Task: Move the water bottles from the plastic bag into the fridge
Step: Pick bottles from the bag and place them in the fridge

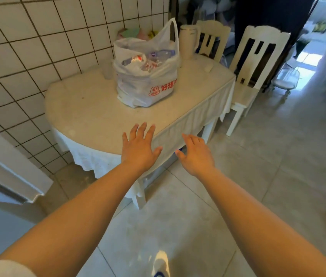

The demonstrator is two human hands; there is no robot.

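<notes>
Both my forearms stretch out from the bottom of the view, bare, over pale floor tiles (178, 220), with the toe of my white shoe (161, 262) showing between them. My left hand (138, 148) is palm down, fingers straight and spread wide, holding nothing; it hovers at the near edge of the table (90, 108). My right hand (196, 154) is just beside it, off the table's edge and over the hanging white tablecloth (188, 124); its fingers are relaxed and slightly bent, thumb apart, and it too has hold of nothing.

Well beyond both hands, toward the far side of the tabletop, stands the white plastic bag (146, 84), printed in red on its front. Its mouth gapes open and one handle loop stands up. Inside it lie the water bottles (154, 56), clear plastic, piled on their sides; I cannot count them through the crumpled plastic.

Just beside the bag on the right stands a tall cream jug (188, 41). A cloudy tumbler (108, 70) sits to the bag's left, close to the tiled wall (28, 47). Two white chairs (258, 56) are drawn up at the far right of the table. At the lower left, a white panel with a grey edge (8, 176) juts into view; I cannot tell what it belongs to.
</notes>
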